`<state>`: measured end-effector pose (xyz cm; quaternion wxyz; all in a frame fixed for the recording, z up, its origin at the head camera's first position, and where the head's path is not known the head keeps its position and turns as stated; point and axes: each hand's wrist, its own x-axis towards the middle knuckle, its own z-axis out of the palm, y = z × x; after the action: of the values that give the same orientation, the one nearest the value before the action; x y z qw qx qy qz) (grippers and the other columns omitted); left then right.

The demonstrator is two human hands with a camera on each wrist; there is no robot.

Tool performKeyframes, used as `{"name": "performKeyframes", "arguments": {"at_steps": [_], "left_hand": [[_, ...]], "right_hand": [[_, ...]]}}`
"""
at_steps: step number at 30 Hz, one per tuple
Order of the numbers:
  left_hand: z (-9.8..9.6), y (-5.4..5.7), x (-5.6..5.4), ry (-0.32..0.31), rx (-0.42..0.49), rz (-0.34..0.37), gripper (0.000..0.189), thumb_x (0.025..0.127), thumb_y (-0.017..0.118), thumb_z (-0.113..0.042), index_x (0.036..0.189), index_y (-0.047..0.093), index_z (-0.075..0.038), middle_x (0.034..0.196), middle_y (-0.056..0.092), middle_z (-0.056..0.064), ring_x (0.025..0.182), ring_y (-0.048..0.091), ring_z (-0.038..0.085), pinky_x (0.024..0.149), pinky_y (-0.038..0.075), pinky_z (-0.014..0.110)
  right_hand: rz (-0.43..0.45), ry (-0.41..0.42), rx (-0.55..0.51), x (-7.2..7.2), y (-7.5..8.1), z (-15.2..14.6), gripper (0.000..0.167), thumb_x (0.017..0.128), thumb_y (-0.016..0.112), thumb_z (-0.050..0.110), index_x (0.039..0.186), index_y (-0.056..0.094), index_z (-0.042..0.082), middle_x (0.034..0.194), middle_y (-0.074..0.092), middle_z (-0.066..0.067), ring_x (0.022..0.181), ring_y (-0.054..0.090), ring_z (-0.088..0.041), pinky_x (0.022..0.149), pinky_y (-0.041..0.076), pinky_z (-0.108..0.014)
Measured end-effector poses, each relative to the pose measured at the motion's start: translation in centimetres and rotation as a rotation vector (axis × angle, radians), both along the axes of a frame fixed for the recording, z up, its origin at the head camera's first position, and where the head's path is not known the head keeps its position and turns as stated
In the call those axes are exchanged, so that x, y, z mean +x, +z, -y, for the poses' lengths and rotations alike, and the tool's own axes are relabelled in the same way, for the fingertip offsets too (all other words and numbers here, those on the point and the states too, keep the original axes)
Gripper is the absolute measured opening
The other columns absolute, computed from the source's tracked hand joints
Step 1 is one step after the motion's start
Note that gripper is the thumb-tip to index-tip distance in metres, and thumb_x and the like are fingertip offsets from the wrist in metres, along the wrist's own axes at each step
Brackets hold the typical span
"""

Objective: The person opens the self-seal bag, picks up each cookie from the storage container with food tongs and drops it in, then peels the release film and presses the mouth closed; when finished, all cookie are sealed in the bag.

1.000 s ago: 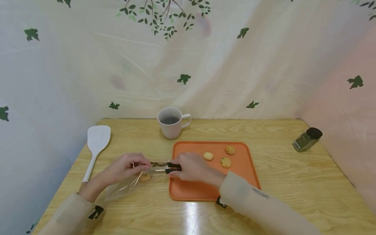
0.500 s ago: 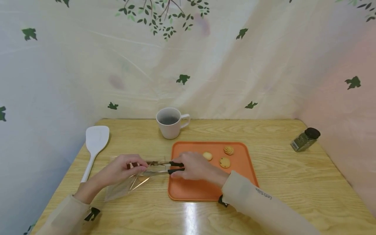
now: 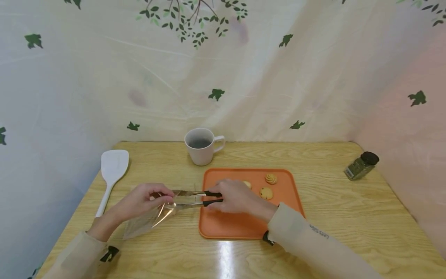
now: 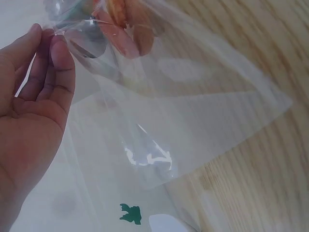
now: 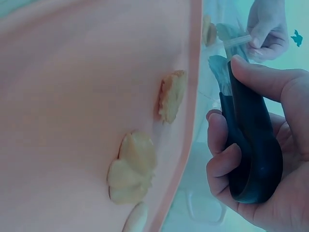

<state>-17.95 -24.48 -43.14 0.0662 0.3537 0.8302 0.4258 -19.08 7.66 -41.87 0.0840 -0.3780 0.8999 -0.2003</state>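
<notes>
I see the left hand point(image 3: 143, 199) pinching the clear bag point(image 3: 144, 224) over the bench's point(image 3: 334, 209) left half, the right hand point(image 3: 233, 197) gripping black-handled tongs point(image 3: 212, 194) whose tips are at the bag. Cookies point(image 3: 266, 193) sit on the orange tray point(image 3: 240, 228) mid-bench, a mug point(image 3: 201, 154) near the far edge, a spatula point(image 3: 114, 164) along the left edge.

Mug point(image 3: 201, 154), one, pale, handle to the right, near the back edge of the wood-grain table point(image 3: 348, 217). Spatula point(image 3: 113, 166), one, white, far left. Jar point(image 3: 359, 167), one, black-lidded (contents greenish), far right. Backdrop point(image 3: 156, 100), pale cloth, green leaf prints.
</notes>
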Motion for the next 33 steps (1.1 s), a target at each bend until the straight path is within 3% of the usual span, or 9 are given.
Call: {"name": "performKeyframes", "arguments": {"at_steps": [5,10,16,19,27,33], "left_hand": [[0.2,0.1,-0.1,-0.002,0.019,0.020,0.013,0.098,0.067,-0.003,0.109,0.073,0.000,0.094,0.075,0.006,0.077,0.071,0.019,0.063,0.057,0.026],[0.3,0.3,-0.2,-0.003,0.033,0.021,0.015,0.097,0.067,0.000,0.110,0.073,0.001,0.095,0.076,0.008,0.082,0.071,0.016,0.068,0.058,0.026],[0.4,0.3,-0.3,0.003,0.076,0.108,0.015,0.097,0.066,0.000,0.111,0.071,0.006,0.096,0.075,0.010,0.080,0.072,0.018,0.070,0.059,0.029],[0.4,0.4,-0.3,0.023,0.074,0.118,0.015,0.097,0.067,-0.001,0.110,0.071,0.006,0.098,0.075,0.012,0.082,0.071,0.015,0.070,0.058,0.027],[0.7,0.4,-0.2,0.023,0.065,0.150,0.016,0.098,0.066,-0.003,0.112,0.070,0.005,0.093,0.073,0.016,0.077,0.068,0.016,0.065,0.058,0.030],[0.6,0.4,-0.1,0.012,0.069,0.176,0.016,0.099,0.066,-0.004,0.112,0.070,0.004,0.092,0.073,0.014,0.073,0.066,0.015,0.062,0.058,0.031]], "right_hand": [[-0.010,-0.018,0.044,0.3,0.6,-0.6,0.041,0.088,0.079,0.047,0.117,0.075,0.017,0.075,0.051,0.005,0.060,0.047,-0.011,0.047,0.038,-0.025],[-0.007,-0.032,0.043,0.8,0.6,-1.4,0.050,0.088,0.080,0.045,0.127,0.073,0.016,0.082,0.059,0.003,0.062,0.049,-0.010,0.050,0.040,-0.026],[0.046,-0.065,0.026,0.9,0.8,-3.2,0.056,0.088,0.079,0.045,0.132,0.069,0.011,0.089,0.060,0.005,0.068,0.052,-0.008,0.056,0.044,-0.026],[0.055,-0.070,-0.005,1.0,1.0,-4.3,0.055,0.088,0.080,0.041,0.131,0.069,0.009,0.085,0.058,0.008,0.066,0.050,-0.008,0.055,0.043,-0.026],[-0.061,-0.076,-0.083,1.4,1.6,-7.4,0.058,0.089,0.077,0.045,0.132,0.068,0.007,0.095,0.064,0.001,0.058,0.043,-0.003,0.052,0.039,-0.023],[-0.047,-0.121,-0.107,2.1,1.8,-10.8,0.059,0.090,0.078,0.040,0.135,0.065,0.004,0.092,0.060,0.003,0.056,0.038,-0.003,0.051,0.037,-0.024]]}}
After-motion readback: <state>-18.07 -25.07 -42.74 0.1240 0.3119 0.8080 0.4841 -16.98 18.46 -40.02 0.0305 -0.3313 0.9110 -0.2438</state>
